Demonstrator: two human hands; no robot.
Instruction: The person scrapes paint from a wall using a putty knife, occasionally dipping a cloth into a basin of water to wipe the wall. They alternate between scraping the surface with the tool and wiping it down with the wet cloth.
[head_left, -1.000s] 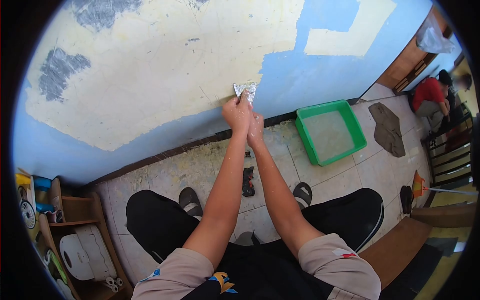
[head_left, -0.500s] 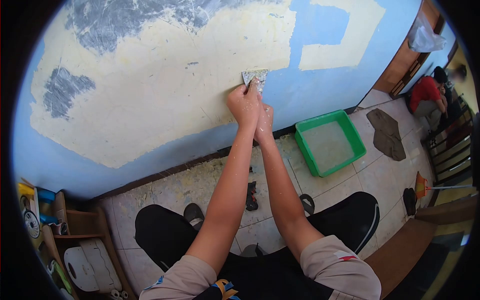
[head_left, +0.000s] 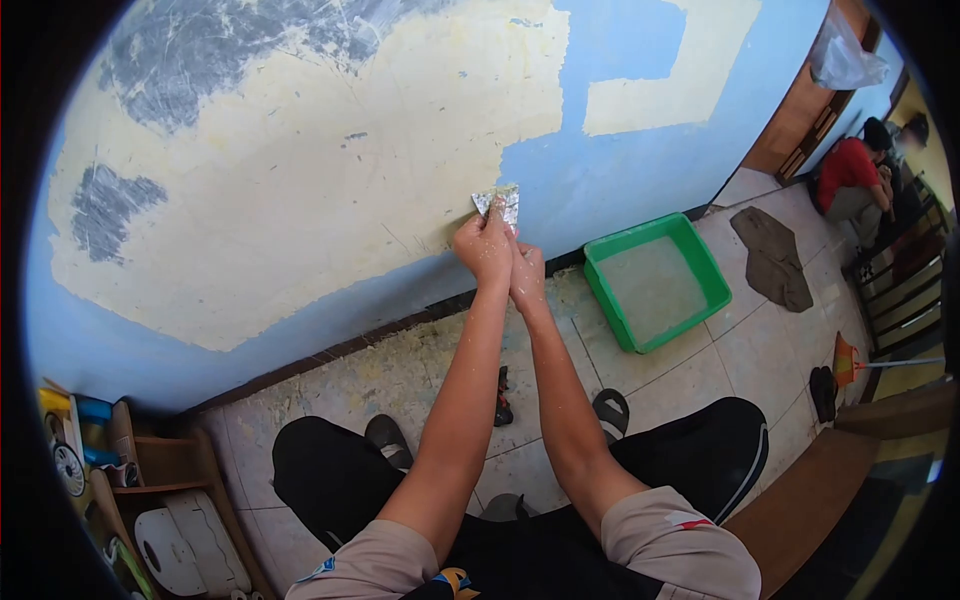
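Gripping scraper (head_left: 509, 207) in left hand (head_left: 485, 250) and right hand (head_left: 528, 276), at wall (head_left: 290, 190) apparently stripped leftward, still blue just right and below.

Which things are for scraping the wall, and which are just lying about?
For the job:
Scraper, in the left hand and right hand
Patchy wall
Green tub, maybe, as it's close by

Probably just lying about:
Brown cloth
Dark footwear
Orange long-handled thing
Dark thing on the floor, half hidden
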